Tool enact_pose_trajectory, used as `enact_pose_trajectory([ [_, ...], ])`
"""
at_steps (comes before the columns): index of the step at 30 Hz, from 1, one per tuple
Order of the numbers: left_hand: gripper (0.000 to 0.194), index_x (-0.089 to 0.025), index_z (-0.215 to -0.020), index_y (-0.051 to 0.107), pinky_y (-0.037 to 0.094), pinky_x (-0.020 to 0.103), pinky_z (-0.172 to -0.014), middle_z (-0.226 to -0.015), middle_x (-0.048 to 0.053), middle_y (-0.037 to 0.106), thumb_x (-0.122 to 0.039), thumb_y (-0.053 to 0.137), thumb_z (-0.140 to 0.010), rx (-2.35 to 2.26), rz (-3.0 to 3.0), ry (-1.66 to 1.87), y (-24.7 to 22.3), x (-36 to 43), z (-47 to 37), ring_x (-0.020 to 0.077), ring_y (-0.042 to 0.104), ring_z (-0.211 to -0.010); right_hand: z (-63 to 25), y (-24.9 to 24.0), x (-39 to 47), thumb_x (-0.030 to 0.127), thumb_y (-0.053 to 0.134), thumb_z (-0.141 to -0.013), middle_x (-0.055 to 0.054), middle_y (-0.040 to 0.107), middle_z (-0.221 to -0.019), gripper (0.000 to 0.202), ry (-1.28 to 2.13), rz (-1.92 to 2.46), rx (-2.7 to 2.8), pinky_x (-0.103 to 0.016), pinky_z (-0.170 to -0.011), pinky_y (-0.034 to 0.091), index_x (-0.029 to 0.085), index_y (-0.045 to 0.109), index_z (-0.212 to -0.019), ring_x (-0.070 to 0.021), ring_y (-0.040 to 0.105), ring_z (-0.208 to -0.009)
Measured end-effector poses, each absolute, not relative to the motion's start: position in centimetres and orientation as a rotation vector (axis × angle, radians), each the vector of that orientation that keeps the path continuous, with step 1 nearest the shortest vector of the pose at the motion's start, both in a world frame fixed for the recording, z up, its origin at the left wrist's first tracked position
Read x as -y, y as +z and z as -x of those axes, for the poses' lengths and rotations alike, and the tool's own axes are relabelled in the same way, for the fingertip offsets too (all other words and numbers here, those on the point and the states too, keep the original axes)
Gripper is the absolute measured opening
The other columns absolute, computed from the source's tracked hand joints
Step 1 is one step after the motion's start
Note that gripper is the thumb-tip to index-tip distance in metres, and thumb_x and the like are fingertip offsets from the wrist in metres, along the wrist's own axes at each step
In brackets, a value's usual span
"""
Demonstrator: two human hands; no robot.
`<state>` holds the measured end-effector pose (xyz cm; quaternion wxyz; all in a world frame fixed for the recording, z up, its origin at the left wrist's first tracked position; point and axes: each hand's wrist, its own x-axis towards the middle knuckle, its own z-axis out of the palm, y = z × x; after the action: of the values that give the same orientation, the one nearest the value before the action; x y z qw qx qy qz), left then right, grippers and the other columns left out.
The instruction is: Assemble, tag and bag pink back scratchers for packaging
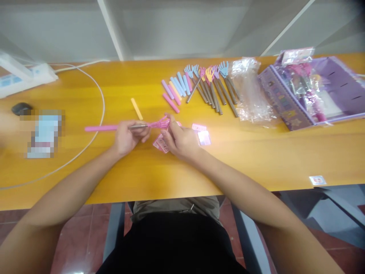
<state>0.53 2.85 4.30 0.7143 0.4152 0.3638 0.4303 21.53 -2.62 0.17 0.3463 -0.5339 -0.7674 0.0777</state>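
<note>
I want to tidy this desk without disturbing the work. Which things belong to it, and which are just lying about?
Likely part of the job:
- held pink scratcher
- other scratchers
- coloured tubes
- pink cards
- clear bags
- purple box

Apparently just lying about:
- black mouse
- power strip
- white cable
- small sticker

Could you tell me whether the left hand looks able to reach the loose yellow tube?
Probably yes: the yellow tube lies just beyond the left hand, unobstructed, though that hand holds a pink tube.

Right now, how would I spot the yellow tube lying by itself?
On the wooden table, look left of the cluster of coloured tubes. Just beyond the left hand lies a slim yellow tube. Unlike the yellow one in that cluster, it lies alone.
</note>
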Motion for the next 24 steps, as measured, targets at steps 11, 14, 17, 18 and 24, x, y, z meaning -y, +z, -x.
enact_pose_trajectory([
  [11,0.076,-0.022,-0.055,0.05,0.039,0.036,-0.052,-0.053,0.003,0.04,-0.086,0.054,-0.096,-0.681,-1.392,0.75,3.0,-2.6,0.1,0.0189,0.044,-0.05,-24.7,2.7,1.1,0.075,0.068,-0.102,0.001,0.062,-0.069,0.057,0.972,1.03,1.84,-0.027,-0.061,0.037,0.021,0.067,-0.083,-0.0127,0.05,-0.061],
  [14,0.086,-0.022,-0.054,0.051,0.039,0.036,-0.05,-0.05,0.004,0.041,-0.098,0.045,-0.095,-0.691,-1.361,0.8,2.9,-3.1,0.2,0.0184,0.044,-0.046,-24.5,2.5,0.9,0.077,0.079,-0.092,0.001,0.062,-0.07,0.059,1.111,1.032,1.696,-0.026,-0.058,0.038,0.022,0.062,-0.08,-0.0126,0.049,-0.062],
  [17,0.091,-0.022,-0.051,0.049,0.035,0.035,-0.046,-0.047,0.003,0.036,-0.099,0.035,-0.097,-0.725,-1.284,0.914,3.0,-3.7,0.1,0.0173,0.04,-0.043,-24.3,2.5,0.8,0.076,0.083,-0.088,-0.001,0.067,-0.079,0.058,1.214,0.971,1.495,-0.026,-0.059,0.047,0.023,0.06,-0.082,-0.0134,0.054,-0.066],
  [18,0.091,-0.022,-0.05,0.048,0.034,0.035,-0.046,-0.046,0.003,0.034,-0.098,0.034,-0.098,-0.73,-1.269,0.938,3.0,-3.8,0.1,0.0169,0.039,-0.042,-24.3,2.6,0.8,0.075,0.084,-0.087,-0.001,0.066,-0.079,0.058,1.223,0.949,1.451,-0.026,-0.059,0.048,0.023,0.059,-0.082,-0.0132,0.054,-0.067],
  [24,0.08,-0.023,-0.049,0.04,0.036,0.034,-0.045,-0.047,0.003,0.032,-0.081,0.047,-0.103,-0.748,-1.184,0.931,2.9,-3.5,0.1,0.0171,0.039,-0.043,-24.0,2.5,0.8,0.07,0.095,-0.077,0.002,0.059,-0.073,0.062,1.341,0.892,1.344,-0.026,-0.054,0.051,0.024,0.054,-0.076,-0.0122,0.051,-0.063],
])
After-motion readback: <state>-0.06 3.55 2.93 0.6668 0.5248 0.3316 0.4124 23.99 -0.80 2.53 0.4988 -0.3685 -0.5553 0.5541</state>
